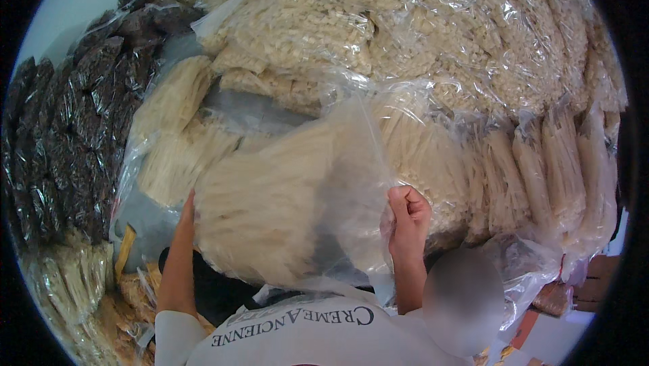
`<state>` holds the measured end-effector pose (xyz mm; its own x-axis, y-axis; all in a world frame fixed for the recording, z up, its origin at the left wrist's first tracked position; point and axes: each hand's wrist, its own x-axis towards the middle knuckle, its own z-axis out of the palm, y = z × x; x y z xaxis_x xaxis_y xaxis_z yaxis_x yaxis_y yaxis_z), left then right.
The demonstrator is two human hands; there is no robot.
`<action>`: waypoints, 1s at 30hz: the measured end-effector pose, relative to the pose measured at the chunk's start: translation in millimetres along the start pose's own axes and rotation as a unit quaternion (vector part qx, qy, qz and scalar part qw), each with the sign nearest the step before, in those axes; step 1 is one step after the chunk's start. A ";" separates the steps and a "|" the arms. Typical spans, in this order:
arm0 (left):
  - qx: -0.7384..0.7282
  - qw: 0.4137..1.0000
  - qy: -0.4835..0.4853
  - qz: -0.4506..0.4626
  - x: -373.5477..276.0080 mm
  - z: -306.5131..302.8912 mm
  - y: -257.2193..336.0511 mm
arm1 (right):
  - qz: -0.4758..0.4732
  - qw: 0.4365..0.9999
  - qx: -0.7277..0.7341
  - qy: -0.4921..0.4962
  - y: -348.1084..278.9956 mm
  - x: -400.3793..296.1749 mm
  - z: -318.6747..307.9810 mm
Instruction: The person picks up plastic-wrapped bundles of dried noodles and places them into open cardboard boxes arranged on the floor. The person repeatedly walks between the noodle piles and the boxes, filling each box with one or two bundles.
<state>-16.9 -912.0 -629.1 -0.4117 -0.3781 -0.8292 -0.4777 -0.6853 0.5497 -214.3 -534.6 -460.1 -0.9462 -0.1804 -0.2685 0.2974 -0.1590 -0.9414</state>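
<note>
A clear plastic bag of long pale dried strips (263,203) lies in front of my chest, its strips running roughly sideways. My left hand (188,203) is at the bag's left side; most of its fingers are hidden behind the bag. Pinched in my right hand (409,208) is the loose, see-through plastic at the bag's right end (362,183). The strips fill the left and middle of the bag. Slack film spans the part near my right hand.
More bagged pale strips (177,163) lie to the left, beside stacked bags of dark dried goods (76,137). Bags of pale pieces (405,26) pile up at the back. Upright bundles of strips (532,178) stand at right. Yellow-brown pieces (121,310) lie at lower left.
</note>
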 end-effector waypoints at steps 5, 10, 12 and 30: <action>0.010 1.000 0.013 0.025 -2.9 1.3 2.3 | 0.028 0.999 0.016 -0.016 -1.0 4.8 1.8; -0.005 1.000 -0.016 0.018 -8.9 11.0 6.5 | 0.026 0.999 -0.022 0.002 12.6 9.9 -11.0; -0.033 0.998 -0.031 -0.037 1.2 3.6 9.2 | 0.028 0.999 -0.043 0.014 14.0 8.5 -16.8; 0.172 0.925 -0.201 0.274 -174.4 69.9 84.0 | -0.216 0.874 -0.054 -0.431 33.1 -73.0 206.3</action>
<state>-39.5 -860.1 -431.3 -0.8872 -0.3009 -0.3498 -0.3017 -0.1955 0.9332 -109.2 -727.0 -429.6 -0.5064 -0.7979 0.3271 -0.1228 -0.3088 -0.9432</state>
